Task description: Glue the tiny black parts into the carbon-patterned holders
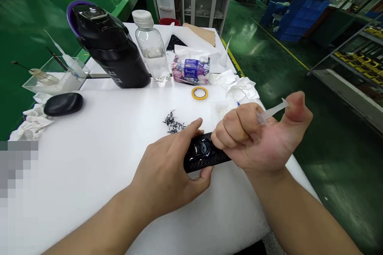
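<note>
Left hand (167,167) grips black part (203,155) near table edge (299,175); right hand (257,135) fists, seemingly, a clear syringe (272,111).

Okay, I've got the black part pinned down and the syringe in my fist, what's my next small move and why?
Probably tip the syringe down toward the black part. Your right hand grips it with the thumb on the plunger end, and your left hand steadies the part on the white table.

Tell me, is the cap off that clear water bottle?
No, the clear bottle standing beside the black flask has its white cap on top.
</note>
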`<control>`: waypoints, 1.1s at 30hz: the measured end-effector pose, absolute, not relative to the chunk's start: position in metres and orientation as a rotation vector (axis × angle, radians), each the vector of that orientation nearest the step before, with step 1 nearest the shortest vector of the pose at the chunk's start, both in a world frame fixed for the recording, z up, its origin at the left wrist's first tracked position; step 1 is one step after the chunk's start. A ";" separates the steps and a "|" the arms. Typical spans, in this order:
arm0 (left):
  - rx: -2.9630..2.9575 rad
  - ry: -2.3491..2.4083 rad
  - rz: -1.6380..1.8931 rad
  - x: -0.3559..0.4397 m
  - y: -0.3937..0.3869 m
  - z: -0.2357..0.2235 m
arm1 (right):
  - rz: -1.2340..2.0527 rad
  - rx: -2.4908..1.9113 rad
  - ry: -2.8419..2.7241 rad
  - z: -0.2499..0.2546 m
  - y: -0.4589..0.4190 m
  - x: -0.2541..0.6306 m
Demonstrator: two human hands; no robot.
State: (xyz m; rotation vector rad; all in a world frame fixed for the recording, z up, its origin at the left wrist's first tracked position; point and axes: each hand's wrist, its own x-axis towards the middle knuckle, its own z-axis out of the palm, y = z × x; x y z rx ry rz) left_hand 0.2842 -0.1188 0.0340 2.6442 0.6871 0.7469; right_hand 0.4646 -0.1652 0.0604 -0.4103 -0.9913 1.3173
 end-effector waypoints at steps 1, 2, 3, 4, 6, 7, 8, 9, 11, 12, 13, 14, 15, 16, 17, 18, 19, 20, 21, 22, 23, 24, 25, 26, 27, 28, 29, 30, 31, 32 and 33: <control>2.643 0.688 0.745 0.284 -0.119 0.034 | 1.313 -0.411 -0.997 0.060 -0.165 0.465; 2.643 0.689 0.741 0.284 -0.118 0.034 | 1.309 -0.411 -1.003 0.060 -0.165 0.465; 2.644 0.688 0.739 0.284 -0.118 0.034 | 1.305 -0.412 -1.008 0.060 -0.165 0.465; 2.646 0.688 0.739 0.284 -0.118 0.034 | 1.304 -0.417 -1.009 0.060 -0.165 0.465; 2.650 0.691 0.733 0.284 -0.118 0.035 | 1.304 -0.426 -1.005 0.060 -0.165 0.465; 2.652 0.692 0.731 0.284 -0.118 0.035 | 1.306 -0.430 -1.001 0.060 -0.165 0.465; 2.652 0.694 0.731 0.285 -0.118 0.035 | 1.307 -0.434 -0.998 0.060 -0.165 0.465; 2.653 0.693 0.734 0.285 -0.119 0.034 | 1.309 -0.437 -0.994 0.059 -0.164 0.465; 2.655 0.687 0.740 0.285 -0.118 0.034 | 1.312 -0.437 -0.990 0.059 -0.164 0.465; 2.656 0.684 0.746 0.285 -0.118 0.034 | 1.313 -0.437 -0.987 0.059 -0.164 0.465; 2.658 0.683 0.748 0.285 -0.118 0.034 | 1.314 -0.434 -0.986 0.059 -0.164 0.464; 2.659 0.683 0.750 0.285 -0.118 0.033 | 1.314 -0.432 -0.985 0.059 -0.164 0.464; 2.660 0.685 0.747 0.285 -0.118 0.033 | 1.312 -0.431 -0.984 0.059 -0.164 0.464; 2.660 0.686 0.745 0.285 -0.118 0.033 | 1.310 -0.432 -0.986 0.059 -0.164 0.464; 2.659 0.686 0.744 0.285 -0.118 0.033 | 1.308 -0.433 -0.988 0.059 -0.164 0.464; 2.658 0.685 0.742 0.285 -0.118 0.033 | 1.305 -0.434 -0.990 0.059 -0.164 0.464; 2.658 0.681 0.744 0.285 -0.118 0.033 | 1.303 -0.434 -0.990 0.059 -0.164 0.464; 2.659 0.679 0.745 0.285 -0.118 0.033 | 1.301 -0.437 -0.988 0.059 -0.164 0.464; 2.660 0.677 0.746 0.285 -0.117 0.033 | 1.299 -0.440 -0.987 0.059 -0.164 0.465; 2.662 0.676 0.749 0.285 -0.117 0.032 | 1.296 -0.444 -0.988 0.059 -0.163 0.465; 2.663 0.674 0.752 0.285 -0.117 0.032 | 1.293 -0.450 -0.990 0.058 -0.163 0.465; 2.663 0.675 0.753 0.285 -0.117 0.032 | 1.289 -0.455 -0.995 0.058 -0.163 0.464; 2.662 0.677 0.751 0.285 -0.117 0.031 | 1.285 -0.465 -1.001 0.058 -0.162 0.463; 2.660 0.680 0.743 0.286 -0.117 0.031 | 1.279 -0.480 -1.008 0.057 -0.162 0.461; 2.658 0.687 0.724 0.286 -0.116 0.031 | 1.270 -0.506 -1.017 0.057 -0.162 0.459; 2.656 0.701 0.685 0.286 -0.116 0.031 | 1.258 -0.546 -1.032 0.057 -0.161 0.456; 2.656 0.722 0.630 0.287 -0.115 0.031 | 1.239 -0.591 -1.050 0.057 -0.162 0.454; 2.660 0.752 0.572 0.286 -0.113 0.032 | 1.212 -0.631 -1.066 0.058 -0.162 0.453; 2.667 0.789 0.521 0.286 -0.110 0.034 | 1.174 -0.664 -1.068 0.059 -0.162 0.454; 2.676 0.828 0.481 0.284 -0.106 0.035 | 1.121 -0.691 -1.050 0.059 -0.162 0.456; 2.688 0.850 0.458 0.282 -0.101 0.037 | 1.048 -0.718 -1.012 0.060 -0.162 0.461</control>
